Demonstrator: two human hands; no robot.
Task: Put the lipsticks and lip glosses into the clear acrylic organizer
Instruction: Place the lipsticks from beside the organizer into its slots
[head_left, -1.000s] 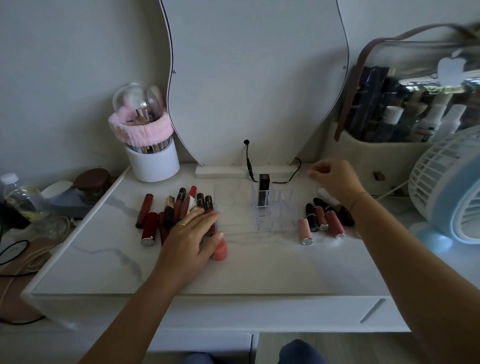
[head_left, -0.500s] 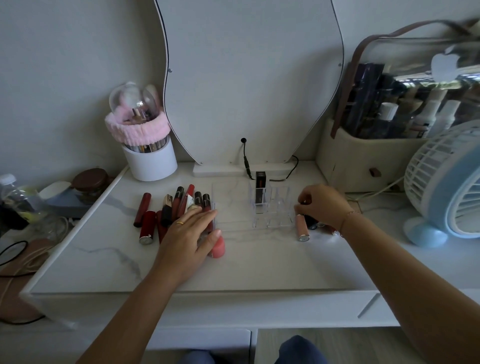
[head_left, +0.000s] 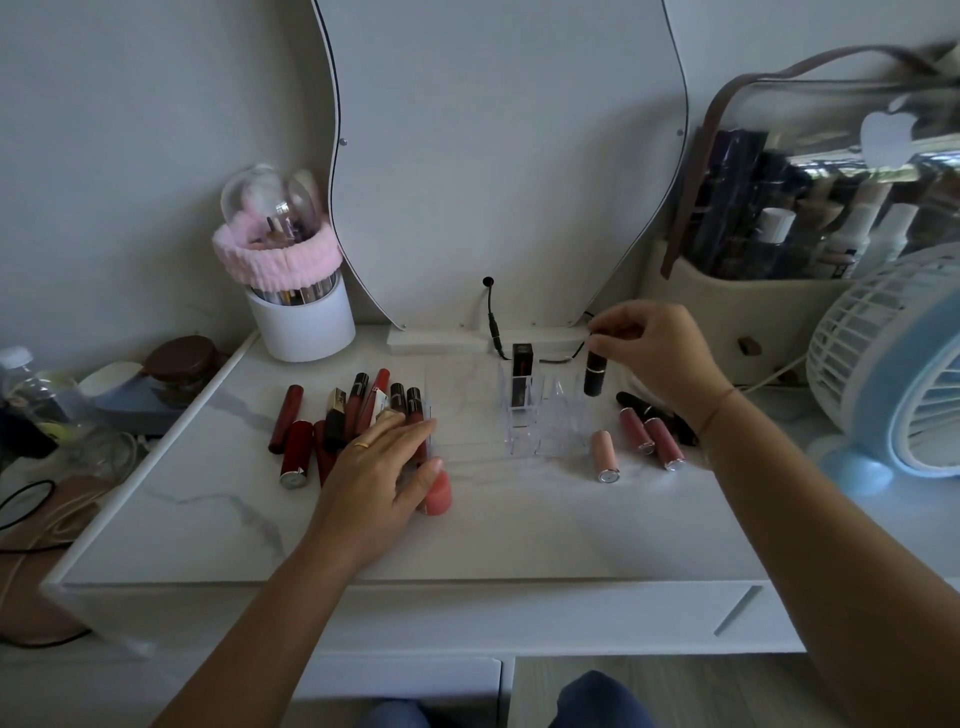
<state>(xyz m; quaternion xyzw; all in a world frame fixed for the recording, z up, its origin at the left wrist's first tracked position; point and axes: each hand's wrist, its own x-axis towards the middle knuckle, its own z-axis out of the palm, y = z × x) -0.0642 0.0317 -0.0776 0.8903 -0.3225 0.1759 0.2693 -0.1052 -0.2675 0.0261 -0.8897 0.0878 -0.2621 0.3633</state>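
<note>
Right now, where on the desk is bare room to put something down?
The front strip of the desk, from the left hand across to the right forearm, is bare. So is the patch between the organizer and the left pile of lipsticks. Crowded: that pile, and right of the organizer, where the right hand holds a dark lipstick.

The white marbled surface (head_left: 519, 530) is free along its near edge. Left of the clear acrylic organizer (head_left: 540, 415), scattered red lipstick tubes (head_left: 337, 415) obstruct; right, pink tubes (head_left: 644, 436).

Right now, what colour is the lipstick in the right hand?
Black, with a thin light band, best seen in the head view: lipstick, right hand.
</note>
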